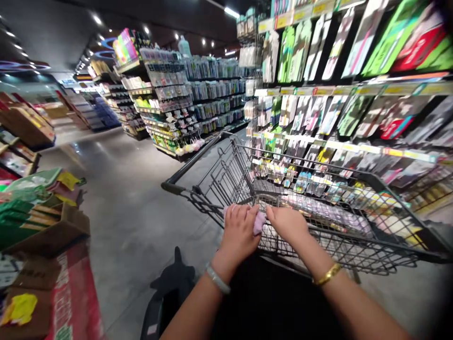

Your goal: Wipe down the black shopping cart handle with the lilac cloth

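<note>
A black wire shopping cart (212,177) stands sideways in front of me, its push handle (172,187) towards the left. My left hand (240,224) is closed over the cart's near side rail, with a soft lilac cloth (259,223) bunched under its palm and fingers. Just to its right, my right hand (288,222) is closed around the same rail, its fingertips hidden on the far side. Inside the cart basket, behind the wires, a long lilac patterned item (329,212) can be seen.
Tall shelves of hanging packaged goods (318,113) rise close behind the cart. Another shelf unit (166,94) stands farther back. At the left are cardboard boxes of goods (53,231) on a red-wrapped stand (76,293). Grey shop floor (130,189) runs between them. A dark object (173,278) lies low beside me.
</note>
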`<act>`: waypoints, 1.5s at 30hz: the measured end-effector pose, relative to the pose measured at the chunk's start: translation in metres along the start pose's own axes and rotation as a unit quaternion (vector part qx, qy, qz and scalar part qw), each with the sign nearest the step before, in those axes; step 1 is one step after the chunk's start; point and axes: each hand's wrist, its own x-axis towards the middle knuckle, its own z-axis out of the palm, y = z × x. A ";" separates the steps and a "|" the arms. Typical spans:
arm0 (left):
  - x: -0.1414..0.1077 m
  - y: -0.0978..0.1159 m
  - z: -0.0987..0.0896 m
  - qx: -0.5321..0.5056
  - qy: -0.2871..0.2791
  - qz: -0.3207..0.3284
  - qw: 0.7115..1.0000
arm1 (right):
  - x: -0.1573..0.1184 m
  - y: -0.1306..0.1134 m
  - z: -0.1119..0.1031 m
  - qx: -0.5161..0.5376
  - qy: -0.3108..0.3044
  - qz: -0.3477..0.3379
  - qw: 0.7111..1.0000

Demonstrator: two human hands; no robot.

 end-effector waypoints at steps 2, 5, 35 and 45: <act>0.000 -0.006 -0.008 0.015 -0.037 0.032 0.999 | 0.001 0.000 -0.001 0.013 0.005 0.001 1.000; 0.010 -0.017 -0.021 0.034 -0.081 0.064 0.994 | 0.003 0.001 -0.002 0.035 0.001 0.014 0.999; 0.029 -0.064 -0.036 -0.050 -0.099 0.025 0.994 | -0.003 0.001 -0.004 0.051 0.001 0.017 0.999; 0.016 -0.028 -0.009 -0.003 -0.007 -0.021 1.000 | 0.000 0.000 0.001 0.048 0.014 0.024 0.998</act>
